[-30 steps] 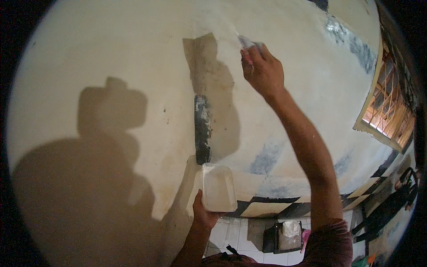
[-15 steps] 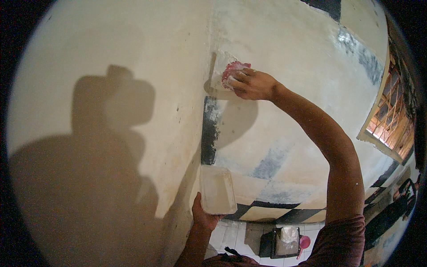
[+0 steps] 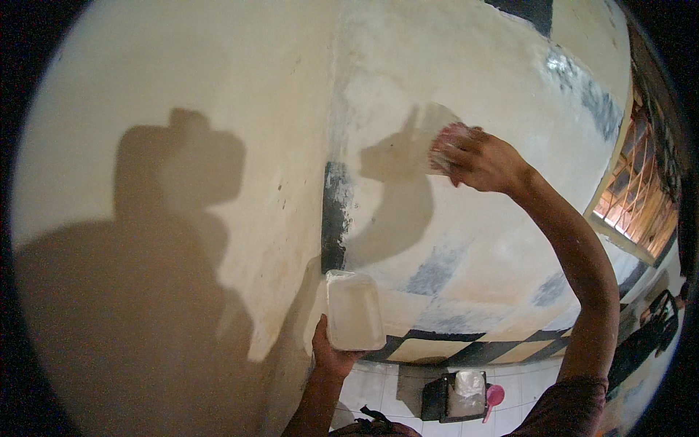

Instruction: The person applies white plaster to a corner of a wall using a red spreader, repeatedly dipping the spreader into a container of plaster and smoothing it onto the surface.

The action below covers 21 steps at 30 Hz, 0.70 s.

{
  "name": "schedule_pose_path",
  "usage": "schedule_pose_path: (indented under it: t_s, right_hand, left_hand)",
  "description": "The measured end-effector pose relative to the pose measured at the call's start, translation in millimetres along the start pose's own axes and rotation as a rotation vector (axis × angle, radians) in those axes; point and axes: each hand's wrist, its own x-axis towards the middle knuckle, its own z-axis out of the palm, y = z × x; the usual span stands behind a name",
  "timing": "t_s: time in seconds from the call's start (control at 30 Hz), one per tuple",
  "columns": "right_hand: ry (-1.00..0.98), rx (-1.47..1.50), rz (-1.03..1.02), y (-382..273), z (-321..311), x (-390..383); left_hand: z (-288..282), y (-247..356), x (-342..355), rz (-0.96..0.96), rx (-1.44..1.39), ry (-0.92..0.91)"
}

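Observation:
My right hand (image 3: 486, 162) is closed around a crumpled reddish cloth (image 3: 450, 149) smeared with white, against or very near the patchy white wall (image 3: 480, 226). A pale thin shape shows by the cloth's upper edge; what it is I cannot make out. Low near the corner, my left hand (image 3: 333, 357) grips the lower left side of a shallow, whitish rectangular tub (image 3: 381, 320). Its inside looks pale, and how much it holds is unclear. Above the tub, a dark painted strip (image 3: 335, 218) with ragged white edges runs along the corner.
A plain cream wall (image 3: 284, 131) carrying my shadow meets the patchy one at the left. On the tiled floor stands a dark box (image 3: 435, 400) with a white bag (image 3: 469, 382) on it, beside a pink dipper (image 3: 495, 395). A barred window opening (image 3: 630, 197) is at the right.
My right hand has moved right and slightly down across the wall with the cloth, away from the corner. My left hand and the tub stay almost in place.

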Motion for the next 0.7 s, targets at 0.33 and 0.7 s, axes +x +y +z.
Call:
schedule_pose_path:
  t_s: [0.33, 0.7]
  right_hand:
    - [-0.009, -0.245, -0.151, -3.1, -8.8, 154.7]
    - [-0.225, -0.290, 0.125, 59.4, -1.0, 30.2]
  left_hand:
    - [33.8, 1.0, -24.7, 0.002, 0.018, 0.065]
    - [29.7, 9.7, 18.2, 0.004, 0.031, -0.041]
